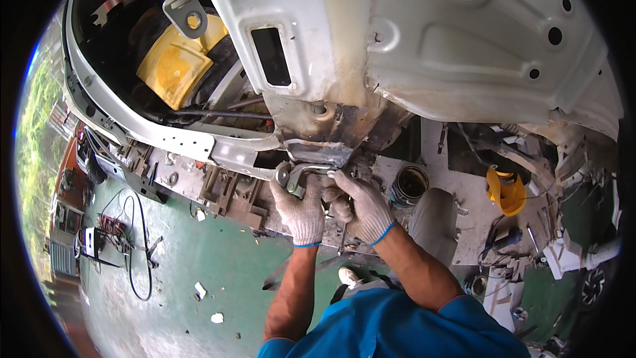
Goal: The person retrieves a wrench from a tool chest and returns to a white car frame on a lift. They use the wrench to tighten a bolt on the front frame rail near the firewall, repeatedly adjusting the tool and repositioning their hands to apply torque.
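Note:
A bent metal bracket [299, 173] with a round eye at its left end lies against the lower edge of the scorched car body panel [328, 124]. My left hand [304, 211], in a white knitted glove, grips the bracket's left end between thumb and fingers. At its right end, the thumb and forefinger of my gloved right hand [365, 204] pinch the metal, with the other fingers curled below. A thin metal rod [342, 239] shows under my right hand; whether that hand holds it too is hidden. Bare metal and dark burn marks surround the joint above the bracket.
An open tin can [411, 184] stands right of my hands, beside my knee [435, 219]. A yellow plastic piece [506, 191] and scattered tools lie farther right. Rusty steel fixture blocks [233, 194] sit at left. A cable [141, 258] loops over the green floor [218, 253].

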